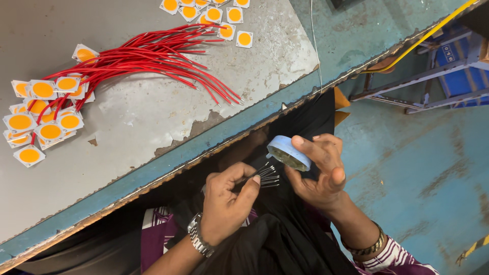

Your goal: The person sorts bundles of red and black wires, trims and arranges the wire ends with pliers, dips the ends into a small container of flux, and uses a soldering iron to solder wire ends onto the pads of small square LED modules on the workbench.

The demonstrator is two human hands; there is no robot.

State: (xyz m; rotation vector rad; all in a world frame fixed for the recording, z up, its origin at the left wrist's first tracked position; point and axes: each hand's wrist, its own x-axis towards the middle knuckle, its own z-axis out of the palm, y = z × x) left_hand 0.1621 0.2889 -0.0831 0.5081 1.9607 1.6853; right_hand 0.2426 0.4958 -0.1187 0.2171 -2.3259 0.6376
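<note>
My right hand [320,173] holds a small round light-blue tin [288,152], tilted, with a pale paste inside. My left hand [226,201] pinches a bundle of thin black wires [267,175] whose bare tips point at the tin's open face, just short of it. Both hands hover over my lap, below the table's near edge. A metal watch sits on my left wrist and a bangle on my right.
On the grey worktable [132,122] lies a fan of red wires [153,56] soldered to square white chips with orange centres [43,117]. More loose chips [214,12] lie at the top. A yellow cable [428,35] and blue frame [458,66] stand at right.
</note>
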